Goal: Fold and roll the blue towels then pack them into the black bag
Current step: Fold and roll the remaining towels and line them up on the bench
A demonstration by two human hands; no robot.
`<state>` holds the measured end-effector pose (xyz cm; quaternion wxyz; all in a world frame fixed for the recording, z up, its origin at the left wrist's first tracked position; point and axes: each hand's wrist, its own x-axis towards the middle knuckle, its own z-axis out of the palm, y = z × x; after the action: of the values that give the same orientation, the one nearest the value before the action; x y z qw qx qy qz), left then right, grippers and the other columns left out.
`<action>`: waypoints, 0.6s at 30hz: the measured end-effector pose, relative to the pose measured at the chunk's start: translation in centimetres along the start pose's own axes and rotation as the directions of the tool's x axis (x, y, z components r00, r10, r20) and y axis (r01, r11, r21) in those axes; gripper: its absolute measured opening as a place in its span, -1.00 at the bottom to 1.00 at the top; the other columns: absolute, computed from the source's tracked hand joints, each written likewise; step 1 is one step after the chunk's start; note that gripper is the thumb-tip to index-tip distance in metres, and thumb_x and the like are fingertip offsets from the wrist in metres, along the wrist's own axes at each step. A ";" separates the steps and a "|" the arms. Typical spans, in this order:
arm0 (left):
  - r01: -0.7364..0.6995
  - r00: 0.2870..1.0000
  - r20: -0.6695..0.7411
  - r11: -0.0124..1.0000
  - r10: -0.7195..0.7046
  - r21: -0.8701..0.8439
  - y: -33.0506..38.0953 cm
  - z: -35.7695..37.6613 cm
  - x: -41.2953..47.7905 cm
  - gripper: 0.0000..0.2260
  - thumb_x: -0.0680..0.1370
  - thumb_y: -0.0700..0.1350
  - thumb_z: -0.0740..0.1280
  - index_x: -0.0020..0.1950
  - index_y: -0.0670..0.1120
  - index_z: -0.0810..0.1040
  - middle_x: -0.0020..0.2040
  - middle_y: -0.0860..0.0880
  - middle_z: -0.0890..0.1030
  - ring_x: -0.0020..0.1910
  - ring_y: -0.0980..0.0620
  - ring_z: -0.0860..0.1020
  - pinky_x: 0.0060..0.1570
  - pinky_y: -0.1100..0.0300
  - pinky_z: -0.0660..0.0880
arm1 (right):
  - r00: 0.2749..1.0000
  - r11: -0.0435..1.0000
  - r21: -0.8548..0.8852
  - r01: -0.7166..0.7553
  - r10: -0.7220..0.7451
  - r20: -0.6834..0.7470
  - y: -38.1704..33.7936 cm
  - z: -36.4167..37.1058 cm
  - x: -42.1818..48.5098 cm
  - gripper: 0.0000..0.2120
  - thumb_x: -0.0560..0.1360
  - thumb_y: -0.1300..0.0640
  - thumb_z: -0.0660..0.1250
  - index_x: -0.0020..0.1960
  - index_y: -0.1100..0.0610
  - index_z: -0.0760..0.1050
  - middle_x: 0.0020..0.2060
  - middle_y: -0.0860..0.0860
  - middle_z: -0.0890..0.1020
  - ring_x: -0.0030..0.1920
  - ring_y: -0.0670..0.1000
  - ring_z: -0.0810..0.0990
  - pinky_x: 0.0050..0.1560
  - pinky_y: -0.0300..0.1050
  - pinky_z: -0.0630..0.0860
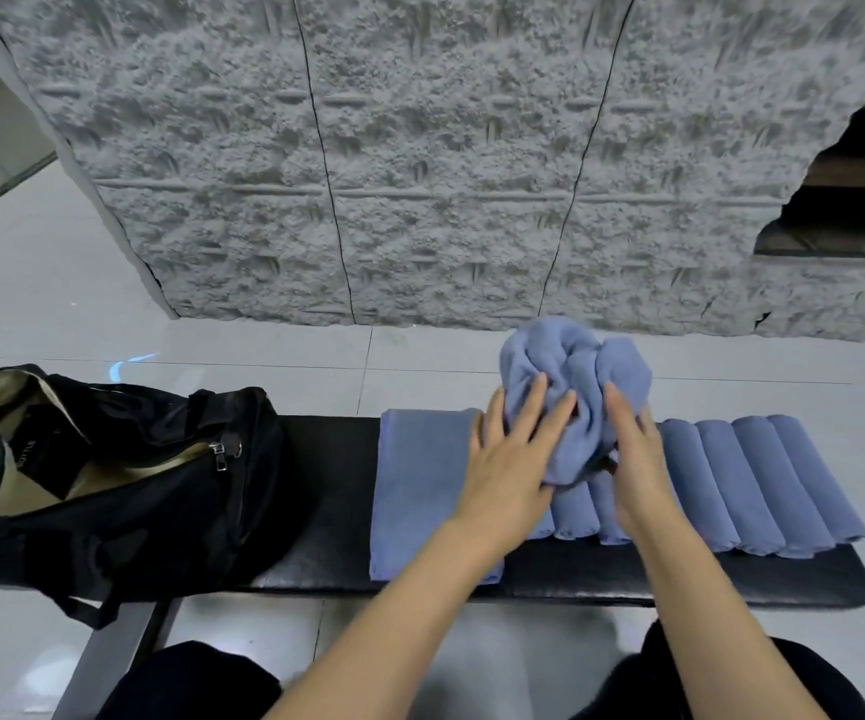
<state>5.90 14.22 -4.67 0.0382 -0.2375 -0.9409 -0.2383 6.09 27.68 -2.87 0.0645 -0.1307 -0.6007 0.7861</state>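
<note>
Holding a crumpled towel (576,376) above the worktop (331,485) w/ both hands. L hand (513,459) lies flat against its left side, fingers straight & spread. R hand (633,459) has its grip clamped on the right side, in soft bunched cloth. Below: folded towel (420,485), a flat rectangle; rolled towels (763,485), cylinders touching in a row. Bag (134,459), black fabric, unzipped, tan lining, sits at worktop's left end.
</note>
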 end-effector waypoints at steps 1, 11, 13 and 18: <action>0.014 0.991 0.136 0.999 -0.018 0.032 0.5 1.7 -0.1 -0.22 0.48 -0.11 0.34 0.54 0.11 -0.08 0.56 0.04 -0.16 0.51 -0.25 -0.12 0.44 -0.22 -0.05 | 0.992 0.974 -0.226 -0.001 -0.028 -0.127 1.1 -1.7 0.2 -0.50 0.52 -0.14 0.26 0.38 0.03 0.32 0.30 0.00 0.49 0.30 0.03 0.47 0.26 0.06 0.45; -0.003 0.887 0.461 0.998 -0.024 0.057 -2.5 7.4 -3.1 -0.33 0.56 0.10 0.23 0.55 0.07 -0.09 0.54 0.11 -0.24 0.51 -0.07 -0.30 0.43 -0.21 -0.31 | 0.993 -0.055 -0.996 -0.071 0.095 -0.075 9.4 -6.7 -0.7 -0.40 0.60 -0.17 0.01 0.55 -0.04 -0.13 0.54 0.03 -0.12 0.50 0.29 -0.21 0.44 0.28 -0.13; 0.018 0.973 0.225 0.989 -0.050 0.143 -4.8 7.3 -4.6 -0.42 0.57 0.15 0.14 0.55 0.05 0.05 0.54 0.09 -0.10 0.54 -0.08 -0.07 0.47 -0.18 -0.07 | 0.976 -0.086 -0.995 0.052 -0.208 0.069 8.8 -5.6 -1.3 -0.47 0.57 -0.02 0.17 0.50 0.10 0.17 0.49 0.14 0.19 0.48 0.31 0.07 0.43 0.23 0.01; 0.048 0.954 0.270 0.958 -0.127 0.282 -11.3 7.8 -11.4 -0.36 0.47 0.23 0.07 0.45 -0.12 0.24 0.49 -0.05 0.25 0.42 -0.07 0.33 0.37 -0.01 0.08 | 0.716 -0.121 -0.725 0.678 -0.116 0.689 13.4 -0.2 -5.8 -0.62 0.32 0.10 0.36 0.14 0.07 0.59 0.14 -0.01 0.60 0.11 0.03 0.60 0.10 -0.12 0.40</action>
<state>11.02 4.25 -18.53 -0.0765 -0.2195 -0.9700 -0.0714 12.44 22.79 -15.07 0.0752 0.2257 -0.9667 0.0941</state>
